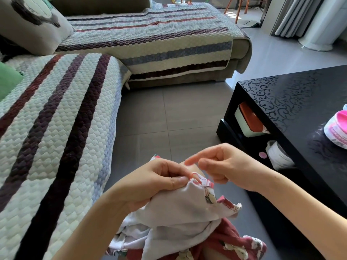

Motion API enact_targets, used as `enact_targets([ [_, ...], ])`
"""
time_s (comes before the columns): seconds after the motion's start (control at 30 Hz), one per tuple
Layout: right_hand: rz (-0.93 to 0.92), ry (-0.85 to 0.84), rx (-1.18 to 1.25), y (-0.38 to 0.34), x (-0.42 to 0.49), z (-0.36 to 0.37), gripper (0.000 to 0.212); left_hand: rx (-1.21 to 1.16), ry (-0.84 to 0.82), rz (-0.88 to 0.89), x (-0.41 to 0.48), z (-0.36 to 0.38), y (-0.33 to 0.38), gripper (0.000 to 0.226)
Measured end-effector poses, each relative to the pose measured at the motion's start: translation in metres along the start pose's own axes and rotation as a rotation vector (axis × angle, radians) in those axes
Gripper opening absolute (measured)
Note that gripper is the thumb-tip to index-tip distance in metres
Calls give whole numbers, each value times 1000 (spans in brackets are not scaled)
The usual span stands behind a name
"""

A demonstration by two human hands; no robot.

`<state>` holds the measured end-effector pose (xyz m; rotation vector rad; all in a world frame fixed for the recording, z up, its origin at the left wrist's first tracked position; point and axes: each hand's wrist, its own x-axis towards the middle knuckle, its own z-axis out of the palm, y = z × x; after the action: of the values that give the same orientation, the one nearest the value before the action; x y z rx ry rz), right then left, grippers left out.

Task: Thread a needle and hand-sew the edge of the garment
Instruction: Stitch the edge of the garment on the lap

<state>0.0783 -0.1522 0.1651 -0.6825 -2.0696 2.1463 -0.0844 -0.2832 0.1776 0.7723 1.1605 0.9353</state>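
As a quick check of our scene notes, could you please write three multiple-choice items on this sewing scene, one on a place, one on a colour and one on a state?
1. Where does the pink-and-white tub stand?
A on a bookshelf; B on the black coffee table; C on a windowsill.

2. What colour is the thread at the garment edge?
A blue; B black; C red.

3. What is the left hand doing?
A lying flat on a book; B gripping the garment's edge; C holding scissors.

Key:
1 B, the tub sits on the glossy tabletop at the right.
2 C, a red loop shows above the white fabric.
3 B, its thumb and fingers pinch the folded edge.
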Motion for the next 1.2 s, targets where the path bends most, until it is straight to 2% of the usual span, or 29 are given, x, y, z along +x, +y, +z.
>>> enact_targets([
  [0.17,46,-74,-68,-7,-5,2,5,7,1,-11,2,1,-2,17],
  [0.37,19,-79,-116,-11,-5,-2,10,32,-27,-1,2,2,-2,19],
  [0.47,-79,89,-184,-10,0,-10,13,28,-84,1,0,4,-2,23],
  [0.57,-181,348,-379,3,14,-22,16,59,-134,2,-1,8,-3,23],
  [0.67,-186,606,-565,25,35,-42,19,58,-156,13,-2,9,-4,24],
  [0.8,-53,799,-783,59,58,-72,15,63,-183,30,-3,9,-2,25],
  [0.97,149,906,-934,94,69,-93,13,40,-236,52,-5,10,1,28],
  [1.07,343,892,-1043,115,68,-103,14,9,-264,72,-8,8,3,27],
  [1.2,559,813,-1098,143,60,-100,12,35,-211,77,-7,7,2,26],
])
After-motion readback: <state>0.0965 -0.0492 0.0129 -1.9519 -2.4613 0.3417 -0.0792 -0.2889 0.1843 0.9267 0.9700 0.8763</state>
